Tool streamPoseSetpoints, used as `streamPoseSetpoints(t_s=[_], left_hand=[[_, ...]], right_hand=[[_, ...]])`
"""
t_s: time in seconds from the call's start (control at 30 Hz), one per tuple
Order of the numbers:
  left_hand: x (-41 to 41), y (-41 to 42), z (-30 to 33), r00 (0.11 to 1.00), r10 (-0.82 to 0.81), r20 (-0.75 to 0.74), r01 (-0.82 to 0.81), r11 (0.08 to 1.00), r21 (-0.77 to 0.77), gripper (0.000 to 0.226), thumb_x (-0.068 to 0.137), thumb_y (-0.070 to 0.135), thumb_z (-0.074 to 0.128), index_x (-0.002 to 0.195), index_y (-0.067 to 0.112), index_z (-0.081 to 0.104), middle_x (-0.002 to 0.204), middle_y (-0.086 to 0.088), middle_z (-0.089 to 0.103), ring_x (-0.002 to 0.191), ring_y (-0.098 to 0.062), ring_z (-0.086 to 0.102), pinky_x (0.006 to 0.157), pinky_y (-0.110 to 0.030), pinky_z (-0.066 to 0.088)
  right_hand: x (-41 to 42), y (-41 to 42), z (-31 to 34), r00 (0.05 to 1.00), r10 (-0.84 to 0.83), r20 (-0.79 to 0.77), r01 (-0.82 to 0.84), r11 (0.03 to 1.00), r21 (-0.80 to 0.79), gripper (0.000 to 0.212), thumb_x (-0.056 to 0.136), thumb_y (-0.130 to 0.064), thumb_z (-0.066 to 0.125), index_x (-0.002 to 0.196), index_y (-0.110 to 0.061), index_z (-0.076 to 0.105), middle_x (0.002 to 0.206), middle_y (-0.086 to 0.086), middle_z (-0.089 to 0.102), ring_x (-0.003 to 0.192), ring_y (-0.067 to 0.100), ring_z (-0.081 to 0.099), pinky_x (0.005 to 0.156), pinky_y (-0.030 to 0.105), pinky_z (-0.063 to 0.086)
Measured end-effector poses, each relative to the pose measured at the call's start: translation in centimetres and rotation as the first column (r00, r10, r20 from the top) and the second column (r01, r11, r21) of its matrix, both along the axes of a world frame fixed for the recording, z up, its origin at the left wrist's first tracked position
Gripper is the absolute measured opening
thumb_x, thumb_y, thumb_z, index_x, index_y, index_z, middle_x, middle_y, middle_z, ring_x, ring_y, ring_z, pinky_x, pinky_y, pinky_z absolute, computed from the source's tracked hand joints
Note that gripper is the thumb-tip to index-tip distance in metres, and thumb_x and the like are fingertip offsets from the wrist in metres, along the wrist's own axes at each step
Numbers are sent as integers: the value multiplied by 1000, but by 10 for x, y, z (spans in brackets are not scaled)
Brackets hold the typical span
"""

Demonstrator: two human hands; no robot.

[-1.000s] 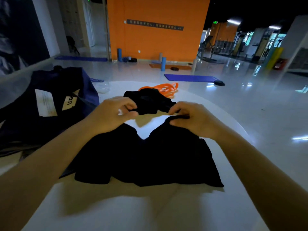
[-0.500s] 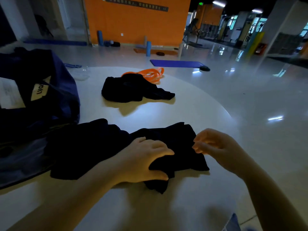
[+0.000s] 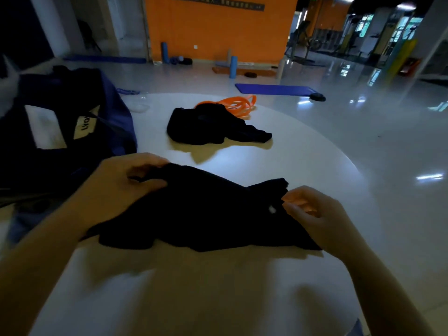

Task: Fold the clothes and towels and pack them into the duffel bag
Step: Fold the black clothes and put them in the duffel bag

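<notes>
The left hand (image 3: pixel 121 187) gripped the crumpled black cloth garment (image 3: pixel 203 209) at its ten o'clock corner on the round white bench (image 3: pixel 303 161), while the right hand (image 3: pixel 312 214) pinched its three o'clock edge.

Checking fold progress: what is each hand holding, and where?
Left hand grips the black garment at its far left edge. Right hand is at its right edge; hold unclear.
</notes>
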State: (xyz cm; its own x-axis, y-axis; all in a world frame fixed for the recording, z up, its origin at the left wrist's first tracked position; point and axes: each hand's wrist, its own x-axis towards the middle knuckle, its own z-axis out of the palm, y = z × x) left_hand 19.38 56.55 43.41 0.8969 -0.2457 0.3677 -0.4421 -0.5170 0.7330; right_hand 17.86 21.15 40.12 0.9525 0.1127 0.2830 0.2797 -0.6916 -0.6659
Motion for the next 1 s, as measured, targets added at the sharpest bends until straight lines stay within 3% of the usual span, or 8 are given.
streamPoseSetpoints(t_s=[0.07, 0.2, 0.27, 0.4, 0.63, 0.73, 0.83, 1.0], left_hand=[[-13, 32, -4, 994, 11, -112, -5, 999, 51, 41, 81, 12, 74, 102, 46, 68, 97, 13, 71, 94, -8, 68, 87, -24, 52], [-33, 65, -29, 985, 71, -158, 17, 868, 497, 73, 78, -8, 67, 94, 62, 58, 110, 27, 55, 107, -3, 56, 87, -6, 39], [-41, 59, -35, 993, 61, -102, 10, 814, 581, 63, 79, -4, 59, 108, 52, 54, 120, 25, 47, 113, -4, 49, 86, -5, 34], [-46, 7, -29, 960, -30, 279, -135, 822, 553, 38, 80, 20, 42, 106, 26, 69, 113, 5, 64, 103, -9, 56, 88, -28, 47], [-26, -78, -69, 921, -295, 255, -23, 613, 790, 16, 77, 29, 69, 92, 25, 69, 83, 5, 65, 69, -16, 62, 61, -34, 52], [-15, -77, -72, 914, -296, 278, -24, 644, 764, 5, 78, 22, 67, 81, 23, 70, 71, 5, 63, 57, -13, 58, 49, -29, 50], [-12, -69, -62, 905, -255, 340, -40, 744, 667, 32, 92, 37, 45, 78, 24, 71, 66, 9, 63, 51, -6, 56, 43, -19, 46], [3, -42, -36, 938, -142, 317, -20, 890, 455, 45, 98, 60, 25, 100, 35, 62, 82, 15, 69, 67, -1, 63, 67, -11, 50]], right_hand=[[5, 15, -1, 999, 6, 38, -5, 1000, -4, 7, 87, -20, 62, 92, -24, 65, 86, -12, 67, 81, 4, 64, 76, 25, 53], [9, 39, -13, 998, 56, 4, -56, 997, -52, 12, 87, -10, 64, 90, -22, 64, 85, -12, 67, 80, 8, 65, 77, 36, 55], [9, 43, -20, 998, 61, -7, -61, 996, -63, 14, 86, -7, 64, 89, -21, 65, 84, -12, 67, 79, 8, 65, 76, 38, 56], [8, 32, -21, 1000, -4, 30, 7, 994, -107, 19, 86, -2, 62, 90, -20, 68, 85, -12, 67, 80, 9, 65, 75, 35, 56], [14, -10, -21, 989, -146, 24, 148, 974, -174, 18, 86, -3, 61, 96, -15, 70, 85, -7, 65, 76, 13, 63, 73, 25, 52], [31, -23, -28, 988, -151, 35, 155, 965, -212, 18, 87, -6, 62, 100, -16, 69, 92, -3, 67, 76, 12, 62, 71, 24, 51], [58, -25, -34, 992, -123, 21, 124, 951, -283, 23, 88, -9, 62, 109, -17, 65, 105, 0, 62, 79, 16, 61, 77, 31, 52], [87, -10, -40, 1000, 20, 4, -17, 938, -347, 27, 86, -4, 61, 110, -16, 65, 117, -3, 52, 95, 16, 55, 82, 22, 41]])
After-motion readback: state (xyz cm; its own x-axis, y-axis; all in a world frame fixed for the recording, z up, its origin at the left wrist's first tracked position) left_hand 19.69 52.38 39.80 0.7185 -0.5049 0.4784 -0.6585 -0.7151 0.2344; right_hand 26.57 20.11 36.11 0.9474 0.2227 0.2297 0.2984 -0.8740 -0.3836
